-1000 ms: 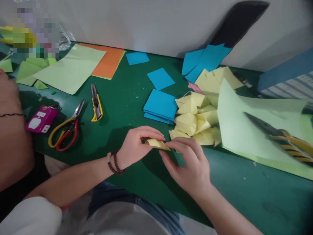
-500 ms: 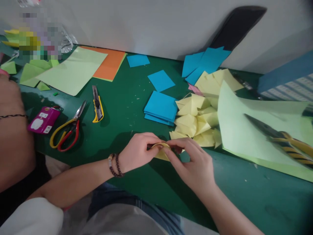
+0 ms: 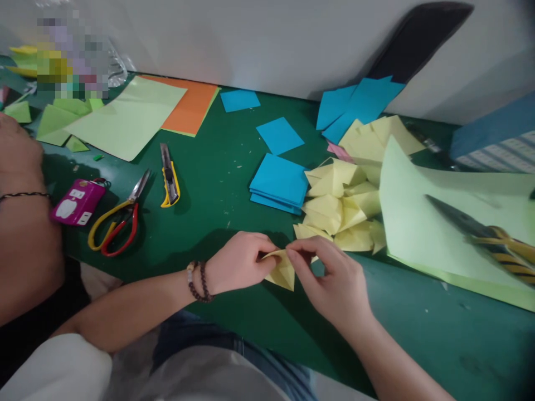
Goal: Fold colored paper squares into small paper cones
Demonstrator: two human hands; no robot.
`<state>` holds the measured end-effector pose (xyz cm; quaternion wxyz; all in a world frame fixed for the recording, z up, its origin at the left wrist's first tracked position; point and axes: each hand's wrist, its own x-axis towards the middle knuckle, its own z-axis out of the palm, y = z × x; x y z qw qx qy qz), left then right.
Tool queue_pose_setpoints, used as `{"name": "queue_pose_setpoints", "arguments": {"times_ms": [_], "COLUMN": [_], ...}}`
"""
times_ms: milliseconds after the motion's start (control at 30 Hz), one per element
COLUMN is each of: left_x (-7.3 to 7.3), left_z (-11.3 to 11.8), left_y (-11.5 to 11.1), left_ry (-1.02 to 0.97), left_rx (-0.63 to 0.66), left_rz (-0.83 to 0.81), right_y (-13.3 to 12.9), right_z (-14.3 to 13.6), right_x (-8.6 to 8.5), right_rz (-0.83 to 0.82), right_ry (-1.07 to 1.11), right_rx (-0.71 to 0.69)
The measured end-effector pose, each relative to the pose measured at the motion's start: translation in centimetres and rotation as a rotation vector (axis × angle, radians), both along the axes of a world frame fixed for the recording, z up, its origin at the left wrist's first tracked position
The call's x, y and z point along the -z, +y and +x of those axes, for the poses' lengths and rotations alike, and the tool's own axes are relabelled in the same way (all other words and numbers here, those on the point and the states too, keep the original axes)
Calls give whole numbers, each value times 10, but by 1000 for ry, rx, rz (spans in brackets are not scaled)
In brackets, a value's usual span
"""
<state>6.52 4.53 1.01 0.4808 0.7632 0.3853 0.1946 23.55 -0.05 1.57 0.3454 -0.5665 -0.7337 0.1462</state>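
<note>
Between my hands is a small folded piece of yellow paper [image 3: 281, 272], with creases showing on its near face. My left hand [image 3: 240, 260], with beaded bracelets at the wrist, pinches its left side. At its upper right corner, the thumb and fingertips of my right hand [image 3: 330, 273] are closed on the paper. Just beyond my right hand lies a heap of folded yellow paper pieces [image 3: 330, 211]. A stack of blue paper squares [image 3: 279, 181] sits beside that heap, to its left.
Scissors [image 3: 121, 220], a yellow utility knife [image 3: 169, 178] and a purple box [image 3: 79, 203] lie to the left, near another person's arm [image 3: 25, 223]. Light green sheets [image 3: 451, 223] with a second pair of scissors [image 3: 480, 231] are at right. Orange paper [image 3: 190, 106] lies farther back.
The yellow paper has tilted, so more of its creased face shows below my fingers. My hands have moved slightly apart, both still pinching it.
</note>
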Motion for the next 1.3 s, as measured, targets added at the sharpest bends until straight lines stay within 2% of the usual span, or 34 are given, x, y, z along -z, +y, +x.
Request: {"name": "queue_pose_setpoints", "arguments": {"times_ms": [400, 533, 733, 900, 1167, 1300], "left_x": [-3, -1, 0, -3, -3, -2], "left_z": [-3, -4, -3, 0, 3, 4], "left_y": [4, 3, 3, 4, 1, 0], "left_ry": [0, -113, -298, -346, -194, -121], "left_rx": [13, -11, -126, -273, -247, -239], "left_rz": [-47, -115, -321, -371, -242, -76], "right_y": [0, -1, -5, -7, -8, -8], "right_z": [1, 2, 4, 1, -10, -13], "right_x": [0, 0, 8, 14, 12, 12], "right_rz": [-63, -59, -110, -191, -292, -319], "right_ry": [48, 88, 250, 343, 360, 348], "right_rx": [-17, 27, 177, 186, 118, 101]}}
